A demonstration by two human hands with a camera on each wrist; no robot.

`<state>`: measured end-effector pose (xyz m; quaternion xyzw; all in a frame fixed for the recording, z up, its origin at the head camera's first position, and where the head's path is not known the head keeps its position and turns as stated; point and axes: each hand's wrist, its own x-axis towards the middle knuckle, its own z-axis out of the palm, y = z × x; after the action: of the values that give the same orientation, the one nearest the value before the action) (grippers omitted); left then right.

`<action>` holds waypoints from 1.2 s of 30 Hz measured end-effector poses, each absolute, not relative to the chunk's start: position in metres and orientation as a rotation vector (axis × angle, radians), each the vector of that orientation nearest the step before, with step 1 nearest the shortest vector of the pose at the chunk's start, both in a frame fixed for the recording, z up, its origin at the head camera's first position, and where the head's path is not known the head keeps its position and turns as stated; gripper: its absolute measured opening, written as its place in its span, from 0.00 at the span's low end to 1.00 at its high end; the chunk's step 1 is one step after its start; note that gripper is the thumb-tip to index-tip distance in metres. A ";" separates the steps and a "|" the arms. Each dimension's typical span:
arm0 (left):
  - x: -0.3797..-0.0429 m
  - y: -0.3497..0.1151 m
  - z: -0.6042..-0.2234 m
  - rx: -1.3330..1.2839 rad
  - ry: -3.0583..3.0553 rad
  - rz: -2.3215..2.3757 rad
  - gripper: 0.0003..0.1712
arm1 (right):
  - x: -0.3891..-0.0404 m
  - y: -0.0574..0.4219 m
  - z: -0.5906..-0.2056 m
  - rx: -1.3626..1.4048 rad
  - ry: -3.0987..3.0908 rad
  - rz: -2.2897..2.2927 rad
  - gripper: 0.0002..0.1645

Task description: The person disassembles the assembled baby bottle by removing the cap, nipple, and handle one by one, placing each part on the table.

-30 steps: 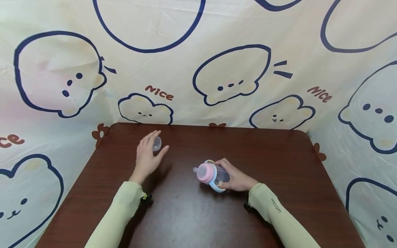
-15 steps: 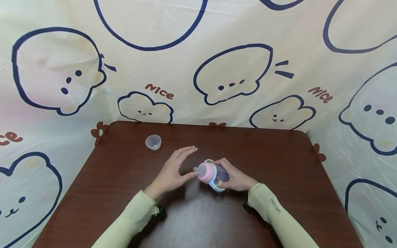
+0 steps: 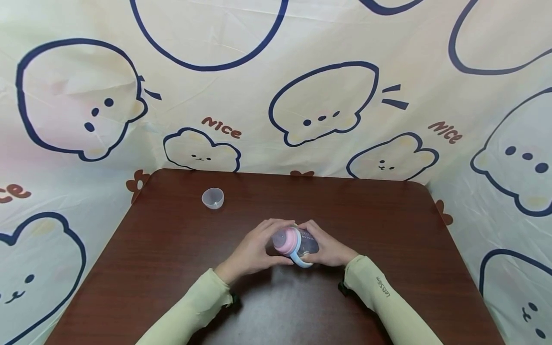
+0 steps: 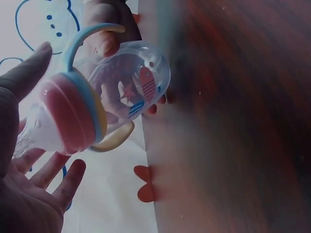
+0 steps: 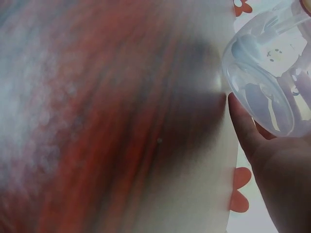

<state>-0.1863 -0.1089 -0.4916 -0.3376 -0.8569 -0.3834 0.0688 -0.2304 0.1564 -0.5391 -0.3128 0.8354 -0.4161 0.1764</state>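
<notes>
My right hand grips the clear body of a baby bottle, which lies tilted with its teat end to the left. The bottle has a pink collar, a blue and yellow pair of side handles, and a printed fish on its body. My left hand is spread around the teat and collar end, thumb on one side and fingers on the other. In the left wrist view its thumb stands apart from the collar. In the right wrist view the bottle's rounded base shows above the right hand's fingers.
A clear dome-shaped cap sits on the dark brown table toward the back left. Beyond the table's far edge hangs a pale cloth with cartoon outlines, which also covers both sides.
My left hand has let go of the clear cap at the back left and moved right and nearer, to the bottle's teat end. The right hand keeps holding the bottle in place.
</notes>
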 end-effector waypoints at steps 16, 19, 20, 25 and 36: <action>-0.191 -0.105 -0.497 -1.017 -2.540 -1.235 0.39 | -0.228 0.157 -0.537 -0.862 2.356 -1.184 0.43; -0.194 -0.105 -0.499 -0.973 -2.559 -1.327 0.40 | -0.228 0.157 -0.537 -0.864 2.357 -1.179 0.43; -0.195 -0.105 -0.500 -0.962 -2.562 -1.353 0.40 | -0.228 0.157 -0.537 -0.863 2.355 -1.179 0.43; -0.196 -0.106 -0.504 -0.939 -2.563 -1.391 0.43 | -0.229 0.156 -0.537 -0.857 2.352 -1.175 0.44; -0.194 -0.103 -0.508 -0.863 -2.531 -1.449 0.40 | -0.229 0.158 -0.538 -0.853 2.354 -1.170 0.44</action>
<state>-0.1943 -0.1027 -0.5084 -0.2832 -0.8311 -0.4759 0.0500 -0.2287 0.1578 -0.5385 -0.3031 0.8366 -0.4158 0.1880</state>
